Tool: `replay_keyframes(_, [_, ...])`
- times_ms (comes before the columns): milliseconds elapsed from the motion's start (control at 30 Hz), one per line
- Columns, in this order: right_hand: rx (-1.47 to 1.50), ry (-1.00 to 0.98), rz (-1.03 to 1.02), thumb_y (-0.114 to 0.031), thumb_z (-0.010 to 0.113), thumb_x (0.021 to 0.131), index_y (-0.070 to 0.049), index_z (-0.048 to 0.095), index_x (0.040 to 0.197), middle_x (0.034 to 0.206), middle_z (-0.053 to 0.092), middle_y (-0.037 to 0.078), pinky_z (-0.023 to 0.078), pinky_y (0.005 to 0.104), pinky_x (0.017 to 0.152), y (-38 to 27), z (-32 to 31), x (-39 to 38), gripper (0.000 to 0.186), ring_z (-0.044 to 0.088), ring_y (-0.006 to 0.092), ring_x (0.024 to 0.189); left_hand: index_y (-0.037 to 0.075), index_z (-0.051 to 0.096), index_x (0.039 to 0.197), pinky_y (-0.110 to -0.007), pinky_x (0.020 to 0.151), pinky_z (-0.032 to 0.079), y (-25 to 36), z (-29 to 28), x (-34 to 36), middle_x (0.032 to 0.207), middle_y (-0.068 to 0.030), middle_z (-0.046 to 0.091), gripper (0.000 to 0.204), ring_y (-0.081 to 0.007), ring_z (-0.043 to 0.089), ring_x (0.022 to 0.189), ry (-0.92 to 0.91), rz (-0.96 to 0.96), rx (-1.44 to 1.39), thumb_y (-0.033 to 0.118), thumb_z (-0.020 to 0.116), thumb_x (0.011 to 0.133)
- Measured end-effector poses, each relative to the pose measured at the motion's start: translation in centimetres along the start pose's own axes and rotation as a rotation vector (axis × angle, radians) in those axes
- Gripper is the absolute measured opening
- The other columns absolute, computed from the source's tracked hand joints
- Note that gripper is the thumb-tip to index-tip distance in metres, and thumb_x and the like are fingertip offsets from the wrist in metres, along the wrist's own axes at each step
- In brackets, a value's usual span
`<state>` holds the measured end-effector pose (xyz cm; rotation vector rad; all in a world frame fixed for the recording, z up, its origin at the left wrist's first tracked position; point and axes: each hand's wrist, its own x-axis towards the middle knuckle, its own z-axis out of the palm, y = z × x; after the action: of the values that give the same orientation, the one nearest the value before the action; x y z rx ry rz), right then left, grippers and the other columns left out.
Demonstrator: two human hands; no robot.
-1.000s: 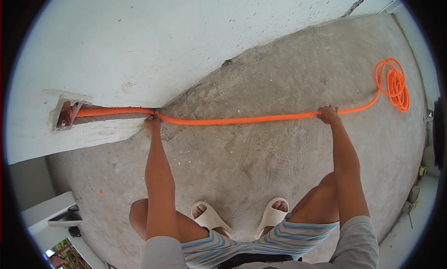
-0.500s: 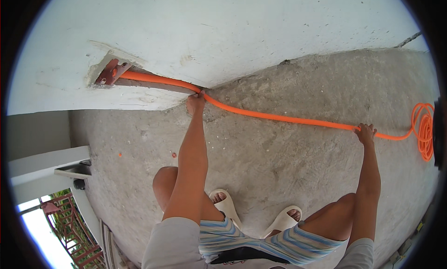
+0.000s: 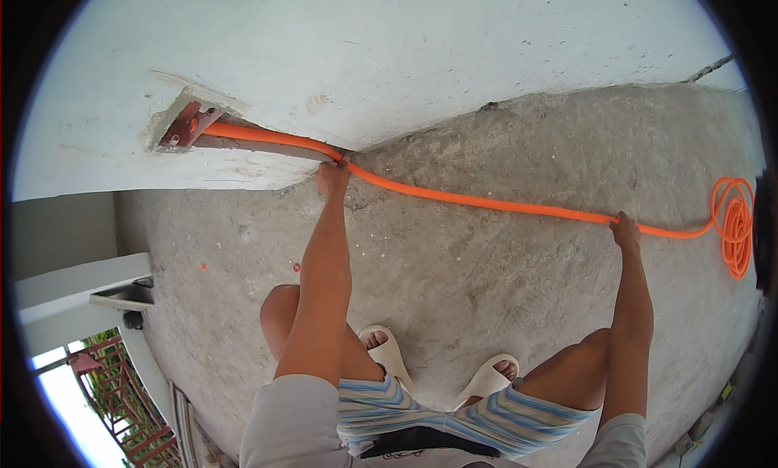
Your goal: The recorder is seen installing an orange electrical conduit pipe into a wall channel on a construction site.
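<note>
An orange flexible conduit (image 3: 486, 204) runs from a reddish box (image 3: 182, 128) set in a square cut in the white wall, along a groove (image 3: 251, 147), and out across the floor to the right. My left hand (image 3: 333, 176) is closed on the conduit where it leaves the groove at the wall's foot. My right hand (image 3: 626, 230) grips it farther to the right, short of a loose coil (image 3: 736, 237) of the same conduit at the right edge of the view.
I am low over a rough concrete floor (image 3: 454, 290), in pale sandals (image 3: 387, 359). At lower left are a white ledge (image 3: 81, 273) and an opening with red railing (image 3: 121, 395). Small blocks (image 3: 698, 426) lie along the right edge, and a crack (image 3: 709, 69) runs in the wall.
The view has turned, shifting the box up and rightward in the picture and showing more of the railing. Both hands stay on the conduit; the fingers of my right hand look more closed.
</note>
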<state>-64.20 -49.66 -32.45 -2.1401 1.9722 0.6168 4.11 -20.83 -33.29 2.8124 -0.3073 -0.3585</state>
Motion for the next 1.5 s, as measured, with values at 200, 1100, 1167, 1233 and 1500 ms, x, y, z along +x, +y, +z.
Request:
replay_keyframes(200, [0.415,0.219,-0.099,-0.035,0.073,0.077,0.002,0.058,0.122,0.113,0.063,0.023,0.047,0.0446,0.092,0.0,0.4,1.3,0.060,0.059,0.0375,0.107,0.008,0.072,0.083,-0.043,0.071,0.053,-1.1,0.8,1.6,0.077,-0.0109,0.072,0.050,-0.0287,0.070,0.081,-0.033,0.036,0.043,0.057,0.070,0.075])
replay_keyframes(1100, [0.337,0.414,-0.149,-0.031,0.075,0.076,-0.015,0.038,0.144,0.152,0.018,0.029,0.042,0.0443,0.103,-2.6,-1.4,2.6,0.079,0.034,0.0431,0.134,0.006,0.063,0.067,-0.029,0.036,0.041,-3.4,2.8,4.5,0.055,-0.0038,0.063,0.051,-0.0144,0.056,0.041,-0.048,0.102,-0.166,0.055,0.067,0.082])
replay_keyframes(1167, [0.272,0.364,-0.059,-0.018,0.067,0.080,-0.008,0.052,0.131,0.144,0.030,0.031,0.043,0.0448,0.102,-2.1,-0.9,3.4,0.054,0.036,0.0443,0.132,0.006,0.062,0.067,-0.029,0.036,0.041,-3.5,3.1,4.8,0.055,-0.0038,0.062,0.052,-0.0145,0.057,0.041,-0.101,0.078,-0.227,0.055,0.068,0.081])
replay_keyframes(1233, [0.261,0.442,-0.073,-0.016,0.066,0.080,-0.006,0.056,0.123,0.139,0.036,0.028,0.046,0.0452,0.098,-1.8,-1.1,3.9,0.045,0.042,0.0429,0.126,0.006,0.061,0.067,-0.029,0.036,0.041,-3.5,3.5,4.8,0.055,-0.0037,0.062,0.052,-0.0147,0.057,0.042,-0.150,0.056,-0.296,0.056,0.069,0.080])
replay_keyframes(1500, [0.234,0.450,-0.004,-0.003,0.057,0.082,-0.005,0.064,0.098,0.112,0.047,0.019,0.053,0.0455,0.081,-0.8,-3.0,4.2,0.017,0.060,0.0374,0.098,0.005,0.059,0.061,-0.031,0.033,0.041,-4.0,3.7,5.4,0.054,-0.0045,0.059,0.054,-0.0181,0.060,0.043,-0.078,0.061,-0.172,0.054,0.067,0.082])
